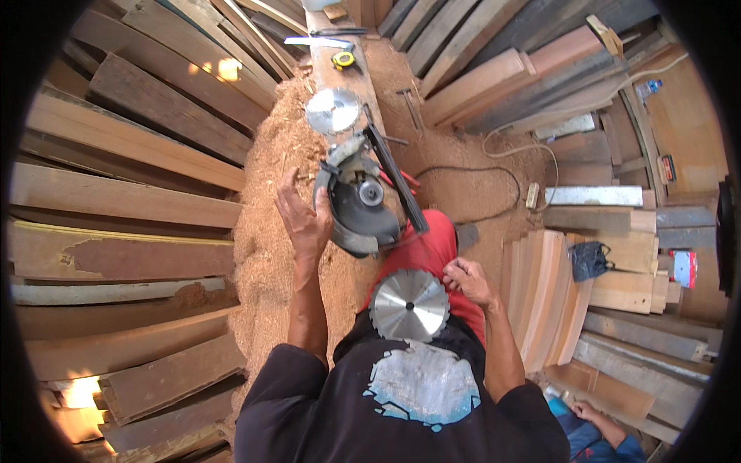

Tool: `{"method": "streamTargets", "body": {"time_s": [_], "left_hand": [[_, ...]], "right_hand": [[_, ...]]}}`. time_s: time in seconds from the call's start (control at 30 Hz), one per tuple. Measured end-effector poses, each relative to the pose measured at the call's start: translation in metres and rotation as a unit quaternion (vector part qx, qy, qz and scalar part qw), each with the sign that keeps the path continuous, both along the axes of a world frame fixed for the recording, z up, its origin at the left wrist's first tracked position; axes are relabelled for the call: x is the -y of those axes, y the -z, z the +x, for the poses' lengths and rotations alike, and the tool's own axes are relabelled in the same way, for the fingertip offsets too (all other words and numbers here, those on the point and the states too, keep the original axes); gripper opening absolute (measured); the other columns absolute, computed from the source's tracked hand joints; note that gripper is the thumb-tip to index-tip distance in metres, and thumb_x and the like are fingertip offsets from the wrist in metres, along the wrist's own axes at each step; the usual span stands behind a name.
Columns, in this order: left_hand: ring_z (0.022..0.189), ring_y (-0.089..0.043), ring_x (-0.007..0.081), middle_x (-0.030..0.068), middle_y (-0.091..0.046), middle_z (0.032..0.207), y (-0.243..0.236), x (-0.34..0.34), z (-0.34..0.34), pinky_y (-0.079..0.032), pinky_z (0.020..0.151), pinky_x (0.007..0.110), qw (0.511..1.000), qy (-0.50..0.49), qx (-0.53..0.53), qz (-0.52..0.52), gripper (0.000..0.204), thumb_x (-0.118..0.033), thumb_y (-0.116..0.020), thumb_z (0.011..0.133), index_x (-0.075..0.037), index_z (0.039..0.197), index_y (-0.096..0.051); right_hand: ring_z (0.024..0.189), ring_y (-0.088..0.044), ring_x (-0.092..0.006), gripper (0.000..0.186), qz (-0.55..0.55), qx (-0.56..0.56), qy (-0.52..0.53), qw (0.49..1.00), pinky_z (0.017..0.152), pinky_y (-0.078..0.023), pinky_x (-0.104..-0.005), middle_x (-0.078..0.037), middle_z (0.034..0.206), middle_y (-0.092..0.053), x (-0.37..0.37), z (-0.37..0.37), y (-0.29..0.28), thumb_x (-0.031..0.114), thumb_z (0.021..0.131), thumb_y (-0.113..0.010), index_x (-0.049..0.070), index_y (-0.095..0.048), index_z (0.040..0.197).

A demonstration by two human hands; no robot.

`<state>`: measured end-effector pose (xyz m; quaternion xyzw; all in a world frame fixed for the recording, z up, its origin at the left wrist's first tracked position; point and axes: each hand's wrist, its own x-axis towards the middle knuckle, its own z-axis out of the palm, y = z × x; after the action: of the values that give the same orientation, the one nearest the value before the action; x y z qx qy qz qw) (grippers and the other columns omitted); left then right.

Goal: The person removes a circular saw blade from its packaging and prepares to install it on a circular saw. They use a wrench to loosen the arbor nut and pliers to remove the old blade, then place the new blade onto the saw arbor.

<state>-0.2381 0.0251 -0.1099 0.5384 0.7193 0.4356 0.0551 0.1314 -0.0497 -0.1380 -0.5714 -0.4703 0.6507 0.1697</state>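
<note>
A circular saw (363,210) lies on its side on a plank, its dark guard and round spindle facing up with no blade on the spindle. My left hand (303,216) is at the guard's left edge, fingers stretched out and thumb side against it. Across my lap rests a toothed saw blade (410,307), flat and shiny with a small centre hole. Just right of that blade, my right hand (472,282) is closed in a pinch; anything in the fingertips is too small to make out. Beyond the saw, a second saw blade (324,114) lies on the plank.
Farther along the plank (340,77) sits a yellow tape measure (343,59). Sawdust (266,255) is heaped on the left. Stacked boards (123,185) line both sides. A dark cord (509,177) loops right of the saw. Another person's hand (588,410) shows at lower right.
</note>
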Motion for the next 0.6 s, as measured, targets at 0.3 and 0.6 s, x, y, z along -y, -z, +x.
{"method": "streamTargets", "body": {"time_s": [0.3,0.6], "left_hand": [[0.134,-0.048,0.0373,0.0209,-0.054,0.138,-0.024,0.042,0.015,-0.035,0.115,0.049,0.997,0.068,0.014,0.034,0.055,-0.009,-0.074,0.088,-0.002,0.138,-0.051],[0.133,-0.048,0.0398,0.0239,-0.054,0.139,-0.019,0.045,0.012,-0.035,0.114,0.050,0.996,0.084,-0.033,-0.012,0.052,-0.010,-0.078,0.083,-0.004,0.131,-0.060]], "right_hand": [[0.077,-0.060,-0.0089,0.027,0.030,-0.017,0.002,0.999,0.067,-0.051,-0.0291,-0.003,0.087,-0.067,0.028,-0.006,0.020,0.024,0.097,-0.070,-0.002,-0.070,0.102],[0.077,-0.058,-0.0072,0.017,-0.049,-0.165,-0.023,0.985,0.069,-0.048,-0.0261,0.002,0.086,-0.065,0.032,-0.005,0.031,0.016,0.094,-0.071,0.000,-0.069,0.099]]}}
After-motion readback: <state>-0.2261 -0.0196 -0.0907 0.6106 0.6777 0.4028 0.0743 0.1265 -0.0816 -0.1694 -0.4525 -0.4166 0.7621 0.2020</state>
